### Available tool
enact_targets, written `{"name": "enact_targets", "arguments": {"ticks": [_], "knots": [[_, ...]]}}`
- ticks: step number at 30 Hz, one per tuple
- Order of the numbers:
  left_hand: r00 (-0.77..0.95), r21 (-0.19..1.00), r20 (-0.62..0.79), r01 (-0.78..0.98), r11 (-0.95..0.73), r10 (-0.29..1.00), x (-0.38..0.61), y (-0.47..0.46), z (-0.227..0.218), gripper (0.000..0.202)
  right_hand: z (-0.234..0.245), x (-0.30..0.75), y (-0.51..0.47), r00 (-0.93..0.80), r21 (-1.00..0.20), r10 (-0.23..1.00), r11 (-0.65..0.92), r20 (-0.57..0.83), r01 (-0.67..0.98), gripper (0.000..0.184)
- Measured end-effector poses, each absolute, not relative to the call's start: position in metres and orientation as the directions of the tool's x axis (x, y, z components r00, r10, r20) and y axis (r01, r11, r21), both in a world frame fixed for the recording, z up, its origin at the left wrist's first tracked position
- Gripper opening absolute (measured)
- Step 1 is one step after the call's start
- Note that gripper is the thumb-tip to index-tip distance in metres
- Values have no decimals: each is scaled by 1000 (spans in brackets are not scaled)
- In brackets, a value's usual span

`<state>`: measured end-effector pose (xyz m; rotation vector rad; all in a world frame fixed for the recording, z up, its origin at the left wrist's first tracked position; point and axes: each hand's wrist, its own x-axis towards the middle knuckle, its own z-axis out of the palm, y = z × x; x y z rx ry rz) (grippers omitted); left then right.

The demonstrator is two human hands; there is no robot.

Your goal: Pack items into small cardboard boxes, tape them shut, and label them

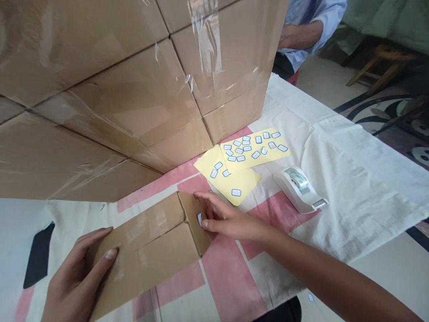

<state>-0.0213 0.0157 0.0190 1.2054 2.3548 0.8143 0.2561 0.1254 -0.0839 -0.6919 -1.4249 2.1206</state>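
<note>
A closed brown cardboard box (150, 250) lies on the cloth in front of me. My left hand (83, 268) grips its left end, thumb on top and fingers along the far side. At the right end, my right hand (224, 217) has its thumb against a small blue-edged white label (200, 219) on the end face. The other right fingers reach along the box's far corner. Just beyond, two yellow sheets (256, 150) carry several similar labels. A white tape dispenser (298, 190) with a clear roll stands to the right.
Large taped cardboard boxes (134, 103) form a wall along the far left. The tablecloth (362, 179) is white with pink patches. A black strip (39, 255) lies at the left. Behind the boxes a person's arm (301, 36) shows, and a wooden stool (382, 62) stands at the back right.
</note>
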Motion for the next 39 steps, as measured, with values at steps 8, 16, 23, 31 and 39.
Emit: {"name": "enact_targets", "arguments": {"ticks": [8,16,23,31,39], "knots": [[-543,682,-50,595,425,839,-30,16,14,51,-80,254,124,-740,-919,653,-373,-162,-128,75],[-511,680,-56,609,408,857,-36,18,11,49,-85,250,124,-698,-894,683,-425,-215,-140,66],[-511,683,-70,601,414,857,-51,16,3,55,-84,245,125,-687,-880,697,-438,-205,-182,57],[-477,670,-98,617,412,874,-58,16,1,53,-97,244,122,-679,-908,718,-375,-157,-188,66],[-408,693,-84,632,347,909,-71,20,-12,54,-108,239,121,-655,-905,745,-359,-130,-229,77]]}}
